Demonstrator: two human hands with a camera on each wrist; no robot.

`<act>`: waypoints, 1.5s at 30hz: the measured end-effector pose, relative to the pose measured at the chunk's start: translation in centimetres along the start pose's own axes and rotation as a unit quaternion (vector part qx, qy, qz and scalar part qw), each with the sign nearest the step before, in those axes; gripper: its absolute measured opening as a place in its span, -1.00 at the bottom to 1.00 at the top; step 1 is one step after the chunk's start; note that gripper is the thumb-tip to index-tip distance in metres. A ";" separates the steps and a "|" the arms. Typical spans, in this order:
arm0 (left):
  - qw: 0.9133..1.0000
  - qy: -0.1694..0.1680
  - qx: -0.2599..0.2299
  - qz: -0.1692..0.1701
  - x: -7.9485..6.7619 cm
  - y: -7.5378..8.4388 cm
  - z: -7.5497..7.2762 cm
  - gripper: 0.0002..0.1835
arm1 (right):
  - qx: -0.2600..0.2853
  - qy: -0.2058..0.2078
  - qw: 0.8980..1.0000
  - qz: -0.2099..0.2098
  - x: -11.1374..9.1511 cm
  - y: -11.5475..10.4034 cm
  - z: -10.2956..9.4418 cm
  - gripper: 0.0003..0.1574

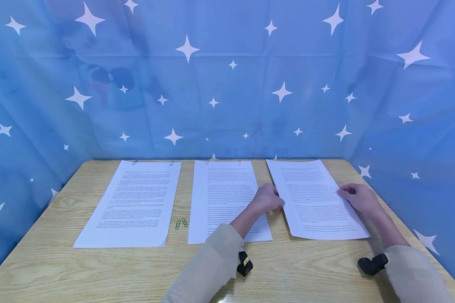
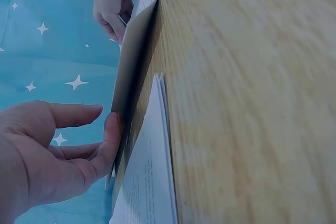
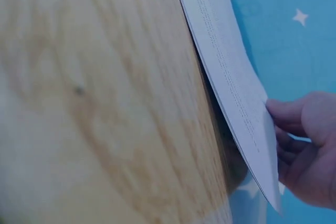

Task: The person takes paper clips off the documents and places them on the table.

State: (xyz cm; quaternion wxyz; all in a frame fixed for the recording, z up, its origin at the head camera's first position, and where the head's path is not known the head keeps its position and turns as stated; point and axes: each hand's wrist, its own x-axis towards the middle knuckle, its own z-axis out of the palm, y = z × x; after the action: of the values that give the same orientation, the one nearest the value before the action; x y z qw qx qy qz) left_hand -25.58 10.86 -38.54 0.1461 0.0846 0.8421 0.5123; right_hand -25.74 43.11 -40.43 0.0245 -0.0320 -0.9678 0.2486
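My left hand (image 1: 267, 198) reaches across the middle printed stack to the left edge of a printed paper stack (image 1: 307, 193) on the right. In the left wrist view, its fingertips (image 2: 111, 129) are at that stack's edge, beside the shaded underside. My right hand (image 1: 360, 198) pinches the opposite edge, thumb on the printed face and other fingers behind the sheets, as the right wrist view shows. The stack is tilted, its side edges raised off the wooden table (image 1: 307, 269). It shows no clips along its top edge.
Two pink paper clips grip the top of the middle printed stack (image 1: 199, 202). On the left lies another printed stack (image 1: 136, 202) with two dark clips on top. Two green paper clips (image 1: 181, 223) rest between these stacks. Behind the table hangs a blue star-patterned curtain (image 1: 227, 118).
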 end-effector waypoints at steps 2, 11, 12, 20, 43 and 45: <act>1.000 -0.005 0.001 -0.002 0.0 0.0 -0.1 -0.84 | -0.001 -0.001 1.000 -0.003 -0.1 -0.1 -0.1 -0.43; 1.000 -0.021 -0.017 -0.007 -1.1 0.3 -0.8 -0.40 | 0.018 -0.008 1.000 -0.010 -0.2 0.1 -0.5 -0.47; 0.999 -0.023 -0.020 -0.009 -1.2 0.3 -0.8 -0.40 | 0.024 -0.010 1.000 -0.007 -0.2 0.2 -0.5 -0.47; 0.999 -0.036 -0.029 0.009 -2.3 0.3 -1.3 -0.44 | 0.036 0.012 0.999 -0.004 -0.4 0.1 -1.1 -0.44; 0.997 -0.040 0.006 0.067 -4.6 -1.3 -5.9 -0.53 | 0.071 0.047 0.992 -0.092 -0.8 -6.0 -1.4 -0.53; 0.997 -0.036 0.004 0.067 -4.7 -1.6 -6.2 -0.54 | 0.078 0.042 0.991 -0.098 -0.9 -6.9 -1.1 -0.55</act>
State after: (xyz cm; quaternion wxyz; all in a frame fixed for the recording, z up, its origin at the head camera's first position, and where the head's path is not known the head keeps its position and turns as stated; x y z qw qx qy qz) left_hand -23.20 3.58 -36.49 0.1415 0.1601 0.8306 0.5142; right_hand -25.14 37.57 -36.19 0.0922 0.0547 -0.9419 0.3185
